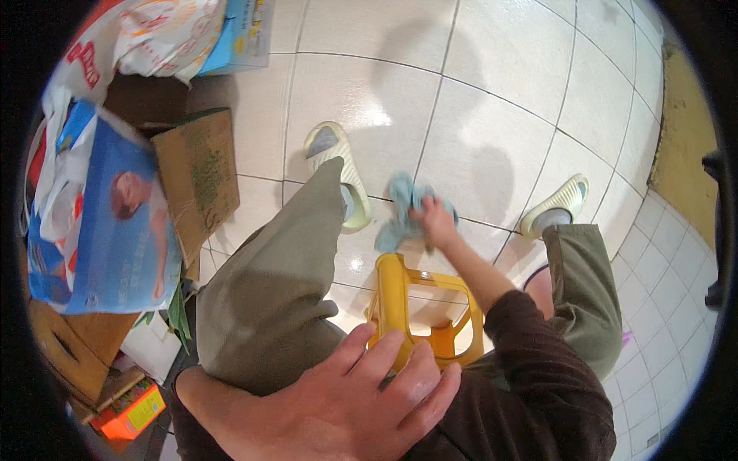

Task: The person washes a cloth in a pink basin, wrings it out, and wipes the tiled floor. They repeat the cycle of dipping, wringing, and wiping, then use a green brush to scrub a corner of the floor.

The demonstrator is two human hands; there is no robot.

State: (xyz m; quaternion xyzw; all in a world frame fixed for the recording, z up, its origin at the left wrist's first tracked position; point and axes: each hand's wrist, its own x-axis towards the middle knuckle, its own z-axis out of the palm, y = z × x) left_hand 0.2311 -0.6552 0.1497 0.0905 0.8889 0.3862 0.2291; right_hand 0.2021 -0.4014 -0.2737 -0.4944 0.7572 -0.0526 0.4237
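Note:
My right hand (437, 220) grips a crumpled pale blue-green cloth (398, 227) low over the white tiled floor (351, 86). The cloth lies between my slippered feet and seems to touch the tiles. Close to the camera, my left hand (369, 397) is raised with its fingers apart and nothing visible in it; its palm is hidden. Beyond those fingertips, between my legs, stands a yellow plastic stool (393, 294) with an open frame. The left hand covers its near part, and I cannot tell whether they touch.
At left are a blue printed bag (127, 248), a cardboard box flap (199, 181), a white plastic bag (167, 37) and an orange box (131, 412). Pale green slippers, left (340, 173) and right (556, 204), flank the cloth. Small wall tiles (651, 288) line the right side.

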